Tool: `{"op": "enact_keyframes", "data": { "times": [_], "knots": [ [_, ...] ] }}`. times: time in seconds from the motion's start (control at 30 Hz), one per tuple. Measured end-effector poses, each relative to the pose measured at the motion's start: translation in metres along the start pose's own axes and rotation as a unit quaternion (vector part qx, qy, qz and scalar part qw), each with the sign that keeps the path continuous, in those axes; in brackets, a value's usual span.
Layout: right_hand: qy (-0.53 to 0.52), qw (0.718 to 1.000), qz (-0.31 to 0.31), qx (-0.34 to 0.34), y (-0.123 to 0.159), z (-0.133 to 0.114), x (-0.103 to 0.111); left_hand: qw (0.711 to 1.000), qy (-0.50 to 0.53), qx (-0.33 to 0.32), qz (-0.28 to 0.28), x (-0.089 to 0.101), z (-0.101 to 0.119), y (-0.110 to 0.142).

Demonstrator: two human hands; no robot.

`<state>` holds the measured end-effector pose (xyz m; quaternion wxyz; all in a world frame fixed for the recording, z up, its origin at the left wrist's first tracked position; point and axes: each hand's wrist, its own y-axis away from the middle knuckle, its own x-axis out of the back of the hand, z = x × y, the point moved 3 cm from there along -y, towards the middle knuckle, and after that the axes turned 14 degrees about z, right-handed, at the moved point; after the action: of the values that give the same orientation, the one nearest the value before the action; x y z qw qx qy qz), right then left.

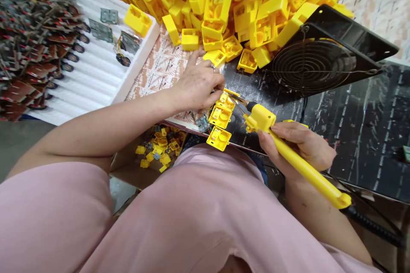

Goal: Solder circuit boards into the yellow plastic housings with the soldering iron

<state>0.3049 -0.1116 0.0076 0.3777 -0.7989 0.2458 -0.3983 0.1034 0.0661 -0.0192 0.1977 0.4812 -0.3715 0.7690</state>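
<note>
My right hand point(303, 145) is wrapped round a yellow soldering iron point(310, 170), whose thin tip points left toward a row of small yellow plastic housings point(220, 117). The row lies near the table's front edge, and the nearest housing point(219, 138) juts over that edge. Each has a round grille of holes inside. Over the far end of the row, my left hand point(200, 81) has its thumb and forefinger pinched together; what they hold is hidden. A small green circuit board point(202, 123) with wires lies just left of the row.
A big heap of yellow housings point(219, 4) covers the back. A black fan point(307, 66) stands on the black mat point(358, 136) at right. At left, a white foam tray point(105, 72) carries many wired boards. Below the edge is a cardboard box point(128, 170) with yellow parts.
</note>
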Motion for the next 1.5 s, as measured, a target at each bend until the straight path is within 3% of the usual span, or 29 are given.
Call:
{"op": "enact_keyframes", "data": {
  "times": [0.23,0.43,0.63,0.83,1.1,1.3,1.4,1.5],
  "knots": [
    [-0.007,0.997,-0.064,0.038,-0.011,-0.003,-0.004,0.997,-0.045,-0.047,-0.037,0.011,0.014,-0.008],
    [-0.024,0.993,-0.074,0.093,-0.019,-0.009,-0.002,0.994,-0.058,-0.062,-0.07,0.012,0.018,-0.015],
    [0.037,0.997,-0.035,0.062,-0.014,0.001,0.015,0.994,-0.06,-0.068,-0.064,0.013,0.017,-0.013],
    [0.055,0.996,-0.046,0.06,-0.015,-0.002,0.014,0.995,-0.052,-0.062,-0.062,0.013,0.016,-0.014],
    [0.025,0.999,0.036,-0.019,0.01,0.016,0.014,0.996,0.038,0.01,-0.075,0.014,0.003,-0.007],
    [0.052,0.997,0.045,-0.046,0.017,0.025,0.016,0.95,0.24,0.19,-0.064,0.018,-0.035,-0.014],
    [0.054,0.997,0.046,-0.036,0.011,0.019,0.016,0.947,0.214,0.228,-0.076,0.016,-0.04,-0.024],
    [0.058,0.997,0.044,-0.023,0.006,0.014,0.015,0.946,0.191,0.23,-0.123,0.012,-0.034,-0.032]
  ]
}}
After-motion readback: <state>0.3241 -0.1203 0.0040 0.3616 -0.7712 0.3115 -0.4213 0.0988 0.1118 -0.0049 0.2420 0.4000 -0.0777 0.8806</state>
